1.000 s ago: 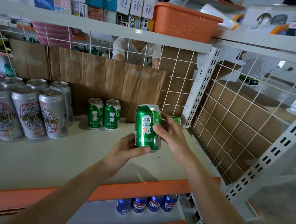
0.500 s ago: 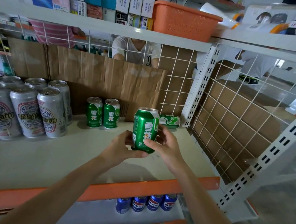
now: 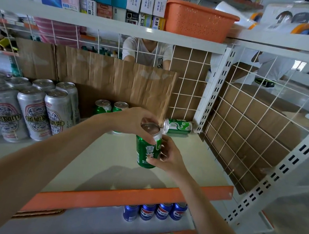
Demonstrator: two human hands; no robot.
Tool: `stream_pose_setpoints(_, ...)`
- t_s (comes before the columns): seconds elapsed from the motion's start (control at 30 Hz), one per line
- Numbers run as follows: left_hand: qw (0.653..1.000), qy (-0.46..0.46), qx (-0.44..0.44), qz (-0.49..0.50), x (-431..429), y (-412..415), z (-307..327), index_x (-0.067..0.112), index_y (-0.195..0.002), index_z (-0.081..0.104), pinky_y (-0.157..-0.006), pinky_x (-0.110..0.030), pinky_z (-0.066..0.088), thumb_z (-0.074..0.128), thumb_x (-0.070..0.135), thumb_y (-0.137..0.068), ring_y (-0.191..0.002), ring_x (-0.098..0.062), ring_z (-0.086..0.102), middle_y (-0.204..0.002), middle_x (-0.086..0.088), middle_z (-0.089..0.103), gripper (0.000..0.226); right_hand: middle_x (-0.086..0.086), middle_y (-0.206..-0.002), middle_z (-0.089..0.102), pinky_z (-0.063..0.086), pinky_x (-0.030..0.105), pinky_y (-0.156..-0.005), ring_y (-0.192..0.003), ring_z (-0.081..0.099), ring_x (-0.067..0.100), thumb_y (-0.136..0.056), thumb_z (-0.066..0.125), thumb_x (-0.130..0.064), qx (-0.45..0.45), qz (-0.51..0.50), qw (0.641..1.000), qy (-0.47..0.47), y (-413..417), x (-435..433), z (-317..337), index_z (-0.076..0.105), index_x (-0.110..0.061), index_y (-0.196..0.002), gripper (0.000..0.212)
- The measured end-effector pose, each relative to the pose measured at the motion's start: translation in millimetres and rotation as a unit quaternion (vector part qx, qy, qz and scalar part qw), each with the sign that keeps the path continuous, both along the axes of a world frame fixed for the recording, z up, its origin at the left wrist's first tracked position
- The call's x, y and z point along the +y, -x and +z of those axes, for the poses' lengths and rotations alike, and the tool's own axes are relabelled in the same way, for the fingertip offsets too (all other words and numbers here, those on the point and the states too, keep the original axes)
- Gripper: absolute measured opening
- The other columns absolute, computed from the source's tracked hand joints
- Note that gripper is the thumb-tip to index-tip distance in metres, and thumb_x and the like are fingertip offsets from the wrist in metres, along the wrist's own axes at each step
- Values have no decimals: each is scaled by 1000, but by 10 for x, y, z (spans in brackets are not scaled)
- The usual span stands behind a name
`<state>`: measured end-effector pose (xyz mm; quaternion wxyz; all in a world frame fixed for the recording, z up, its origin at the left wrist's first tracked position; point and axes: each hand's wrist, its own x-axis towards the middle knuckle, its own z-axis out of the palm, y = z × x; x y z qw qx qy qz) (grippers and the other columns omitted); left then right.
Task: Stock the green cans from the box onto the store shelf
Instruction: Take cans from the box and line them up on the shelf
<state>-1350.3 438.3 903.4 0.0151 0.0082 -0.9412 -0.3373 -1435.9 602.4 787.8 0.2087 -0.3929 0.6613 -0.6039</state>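
A green can, long axis near upright, is held over the shelf. Its rim is gripped from above by the left hand, and its lower wall is pinched by the right hand. The standing green cans lie behind, leftward.

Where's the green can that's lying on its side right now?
Head view: the tipped green can lies at the back right of the shelf, beside the white upright, just behind the held green can.
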Motion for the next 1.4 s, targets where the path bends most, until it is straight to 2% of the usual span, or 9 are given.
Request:
stream_pose_setpoints(0.1,997,72,14,0,-9,67,17,35,-103,55,-76,-14,45,79,37,-69,-89,2,53,-94,25,52,41,-2,-111,61,51,22,-78,-100,63,7,-55,79,-29,4,-6,1000,5,8,-18,-6,48,-25,-115,68)
stream_pose_setpoints(0.33,982,183,8,-36,-51,220,60,19,-118,57,-70,-9,35,69,35,-81,-86,-2,47,-102,9,52,42,-5,-111,62,53,27,-86,-103,62,12,-52,78,-41,20,-50,999,-2,54,-90,-60,49,-31,-112,68)
stream_pose_setpoints(0.43,982,188,1,-28,-102,303,66,18,-125,54,-78,-20,39,66,34,-83,-101,-12,48,-115,2,52,46,-6,-122,59,48,30,-95,-113,57,11,-57,76,-48,51,-74,995,-33,100,-112,-100,45,-28,-126,78)
stream_pose_setpoints(0.63,978,206,-6,-16,-296,541,-19,18,-118,56,-70,-22,36,68,30,-83,-90,-11,45,-102,4,47,39,-3,-149,35,27,20,-104,-135,35,9,-85,66,-36,165,-115,965,-167,261,-8,-239,28,-18,-146,73)
stream_pose_setpoints(0.87,975,216,-41,23,-671,863,-282,25,-98,56,-80,-36,49,73,36,-76,-90,-18,56,-104,-2,60,30,-1,-153,31,32,27,-109,-136,34,13,-91,57,-39,247,-119,924,-266,385,34,-441,18,-20,-149,73)
stream_pose_setpoints(1.07,970,238,-46,15,-800,989,-385,15,-106,61,-81,-32,45,72,30,-79,-90,-14,51,-103,-1,59,34,5,-154,28,29,31,-113,-139,31,18,-90,56,-43,334,-130,890,-280,407,-55,-529,9,-16,-151,81)
stream_pose_setpoints(1.17,969,241,-50,19,-890,1026,-378,21,-94,59,-77,-32,44,72,31,-78,-84,-14,51,-96,1,59,24,6,-155,23,25,38,-115,-142,25,22,-92,47,-50,364,-124,863,-327,421,-105,-592,4,-20,-151,79)
stream_pose_setpoints(1.3,965,256,-51,37,-999,1107,-392,12,-108,60,-83,-33,43,70,30,-80,-94,-18,51,-102,-1,56,35,7,-159,10,11,45,-117,-146,12,26,-93,31,-59,367,-87,839,-393,432,-130,-669,-4,-25,-151,75)
stream_pose_setpoints(1.4,963,262,-52,35,-1047,1164,-387,20,-90,56,-75,-28,37,71,29,-79,-85,-16,49,-91,2,53,21,7,-159,10,11,44,-117,-146,11,26,-72,1,-81,373,-87,833,-400,429,-127,-669,-3,-26,-151,96)
